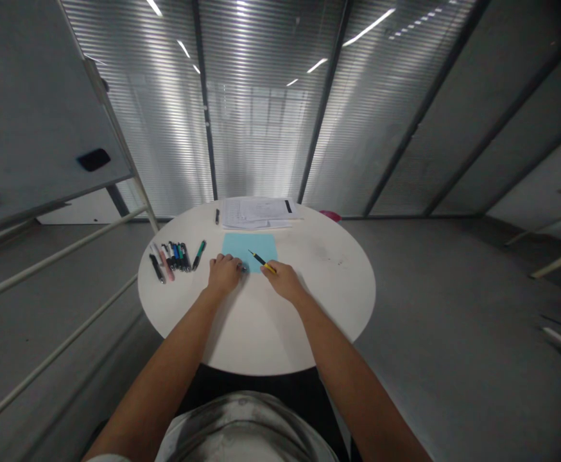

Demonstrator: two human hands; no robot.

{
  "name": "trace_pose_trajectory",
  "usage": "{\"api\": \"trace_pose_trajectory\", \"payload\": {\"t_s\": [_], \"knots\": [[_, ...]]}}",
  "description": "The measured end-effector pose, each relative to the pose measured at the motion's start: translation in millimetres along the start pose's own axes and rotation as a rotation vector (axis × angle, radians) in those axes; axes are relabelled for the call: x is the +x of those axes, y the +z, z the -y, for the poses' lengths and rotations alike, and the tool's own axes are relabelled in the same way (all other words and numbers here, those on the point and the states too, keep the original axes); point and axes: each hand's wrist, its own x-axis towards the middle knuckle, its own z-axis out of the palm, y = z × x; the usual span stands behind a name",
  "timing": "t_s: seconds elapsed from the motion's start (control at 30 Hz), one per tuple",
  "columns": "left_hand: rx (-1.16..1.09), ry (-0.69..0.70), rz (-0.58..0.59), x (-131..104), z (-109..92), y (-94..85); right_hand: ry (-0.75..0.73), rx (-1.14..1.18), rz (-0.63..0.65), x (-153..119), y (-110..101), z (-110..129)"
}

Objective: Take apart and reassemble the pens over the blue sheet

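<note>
A light-blue sheet of paper (249, 242) lies on the white round table (261, 327). My right hand (283, 280) is closed around a slim yellow-and-black pen (264, 262), whose thin dark tip points up and left over the sheet. At the sheet's lower left edge rests my left hand (224, 274), fingers curled. A small dark, shiny piece (242, 267) shows at its thumb and fingertips, too small to name. Left of that hand, a green-and-black pen (199, 255) lies apart from a row of several pens (177, 256).
Printed papers (256, 215) lie stacked at the table's far side, with a black pen (217, 217) beside them. A whiteboard (44, 109) on a white tubular frame (63, 247) stands at the left. Behind the table is a glass wall with blinds (256, 128).
</note>
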Motion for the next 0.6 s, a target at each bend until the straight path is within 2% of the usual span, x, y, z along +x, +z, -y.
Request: {"api": "trace_pose_trajectory", "payload": {"t_s": [0.43,0.6], "knots": [[0.082,-0.017,0.035,-0.9,0.8,0.9,-0.007,0.001,0.023,0.5,0.9,-0.8],[-0.013,-0.059,0.02,0.2,3.0,5.6,0.004,-0.016,0.025,0.5,-0.2,1.2]]}}
